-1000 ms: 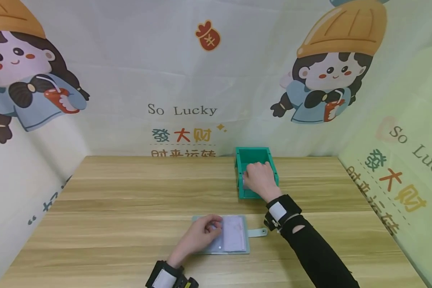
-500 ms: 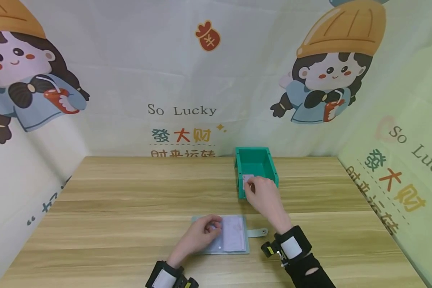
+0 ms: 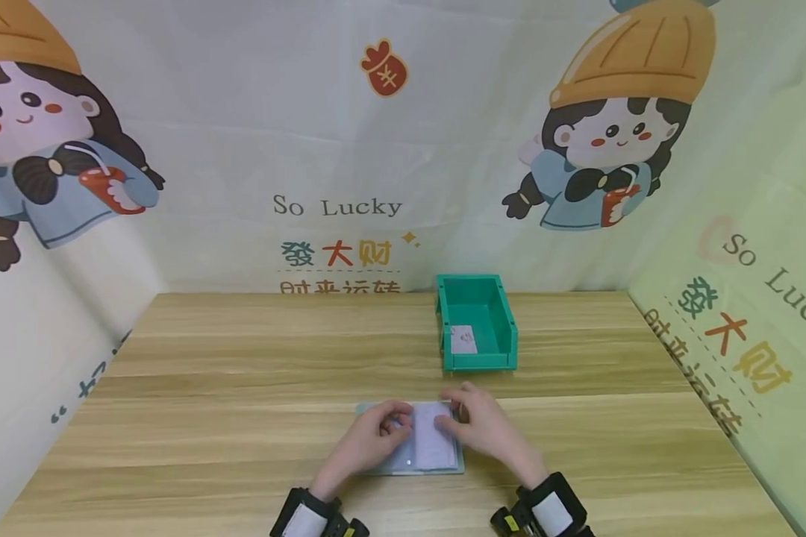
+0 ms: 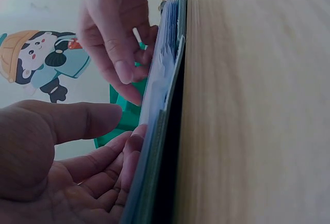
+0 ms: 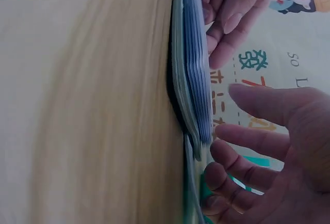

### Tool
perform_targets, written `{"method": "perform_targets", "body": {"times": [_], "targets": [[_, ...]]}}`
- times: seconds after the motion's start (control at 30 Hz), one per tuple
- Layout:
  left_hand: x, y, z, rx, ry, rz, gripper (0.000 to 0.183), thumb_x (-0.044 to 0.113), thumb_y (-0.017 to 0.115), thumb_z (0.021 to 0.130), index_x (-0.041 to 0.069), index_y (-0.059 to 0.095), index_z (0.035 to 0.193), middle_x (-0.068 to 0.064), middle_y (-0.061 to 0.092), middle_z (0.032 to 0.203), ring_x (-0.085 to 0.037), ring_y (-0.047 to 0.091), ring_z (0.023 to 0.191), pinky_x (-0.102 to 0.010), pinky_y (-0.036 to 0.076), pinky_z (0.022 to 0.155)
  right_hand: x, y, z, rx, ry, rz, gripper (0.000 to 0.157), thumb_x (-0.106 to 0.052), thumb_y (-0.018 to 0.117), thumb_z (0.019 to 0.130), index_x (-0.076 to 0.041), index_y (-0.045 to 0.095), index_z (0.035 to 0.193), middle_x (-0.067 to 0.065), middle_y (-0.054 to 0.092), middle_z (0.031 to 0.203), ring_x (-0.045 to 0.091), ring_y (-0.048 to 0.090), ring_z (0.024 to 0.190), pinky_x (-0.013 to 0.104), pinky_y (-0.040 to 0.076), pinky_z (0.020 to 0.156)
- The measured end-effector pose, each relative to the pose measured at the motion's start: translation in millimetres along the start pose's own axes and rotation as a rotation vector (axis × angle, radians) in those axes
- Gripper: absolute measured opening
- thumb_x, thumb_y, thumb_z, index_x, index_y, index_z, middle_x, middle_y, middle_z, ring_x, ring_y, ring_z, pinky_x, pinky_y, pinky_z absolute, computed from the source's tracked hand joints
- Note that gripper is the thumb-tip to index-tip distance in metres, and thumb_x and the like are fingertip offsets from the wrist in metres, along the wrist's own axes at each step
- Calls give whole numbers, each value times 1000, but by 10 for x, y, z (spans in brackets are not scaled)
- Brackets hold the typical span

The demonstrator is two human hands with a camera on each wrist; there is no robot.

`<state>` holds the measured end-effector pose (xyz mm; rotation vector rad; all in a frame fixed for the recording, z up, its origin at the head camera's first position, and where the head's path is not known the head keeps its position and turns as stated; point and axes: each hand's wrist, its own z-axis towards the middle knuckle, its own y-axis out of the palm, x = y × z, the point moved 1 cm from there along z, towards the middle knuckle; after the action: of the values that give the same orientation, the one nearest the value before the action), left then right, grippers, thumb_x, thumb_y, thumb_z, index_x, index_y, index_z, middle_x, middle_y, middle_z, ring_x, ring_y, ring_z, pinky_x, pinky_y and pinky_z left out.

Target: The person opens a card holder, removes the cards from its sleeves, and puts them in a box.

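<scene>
A small pale blue card album point(image 3: 435, 440) lies spread on the table, its clear sleeves stacked thick at the right. Across its left page rests my left hand point(image 3: 369, 440), fingers loosely bent with nothing between thumb and fingers point(image 4: 98, 157). My right hand point(image 3: 485, 429) is over the album's right edge, thumb and fingers parted and holding nothing. In the right wrist view, the right fingertips point(image 5: 219, 154) are close to the sleeves' edge; contact is hard to tell. The strap is hidden behind this hand in the head view.
A green plastic bin point(image 3: 478, 362) stands at the back right of the album, with a small pinkish card point(image 3: 463, 340) inside. The wooden table point(image 3: 242, 373) meets a printed cloth backdrop point(image 3: 228, 149) at the rear and sides.
My right hand has come out of the green bin and back to the album's right edge, leaving the card in the bin. The left hand has stayed on the album.
</scene>
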<state>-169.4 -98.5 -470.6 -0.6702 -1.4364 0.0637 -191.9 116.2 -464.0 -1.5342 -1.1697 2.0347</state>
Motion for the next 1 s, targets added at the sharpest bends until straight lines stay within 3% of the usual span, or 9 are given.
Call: {"method": "perform_targets", "body": {"times": [0.2, 0.57, 0.8, 0.93, 1.0], "targets": [[-13, 11, 1, 4, 3, 5, 32, 8, 64, 94, -6, 63, 122, -14, 68, 102, -13, 54, 78, -19, 42, 64, 61, 42, -8, -75, 28, 23, 51, -31, 76, 89, -4, 64, 131, 3, 52, 98, 13, 44, 84, 23, 37, 68], [-21, 16, 4, 5, 2, 13, 32, 9, 64, 94, -6, 63, 122, -14, 68, 103, -12, 53, 78, -18, 41, 64, 62, 59, 35, -45, 31, 26, 49, -26, 83, 82, -6, 69, 124, 3, 51, 95, 14, 44, 86, 23, 35, 70], [-27, 12, 4, 4, 5, 13, 32, 8, 64, 94, -6, 63, 122, -14, 69, 103, -12, 54, 79, -18, 42, 65, 35, 89, 64, 36, 38, 37, 33, -20, 84, 81, -8, 71, 108, 1, 53, 89, 13, 45, 82, 23, 36, 68], [-22, 9, 4, 6, 2, 5, 32, 8, 64, 94, -6, 63, 122, -14, 69, 103, -12, 53, 78, -18, 42, 64, 27, 130, 65, 83, 63, 71, 11, -15, 78, 87, -8, 70, 90, -2, 55, 79, 10, 47, 73, 20, 37, 63], [-21, 8, 4, 7, 1, 1, 32, 8, 64, 94, -6, 63, 122, -15, 68, 103, -12, 53, 77, -18, 41, 63, 24, 148, 56, 95, 78, 98, 9, -13, 73, 91, -9, 69, 83, -3, 55, 73, 8, 48, 67, 19, 37, 59]]}}
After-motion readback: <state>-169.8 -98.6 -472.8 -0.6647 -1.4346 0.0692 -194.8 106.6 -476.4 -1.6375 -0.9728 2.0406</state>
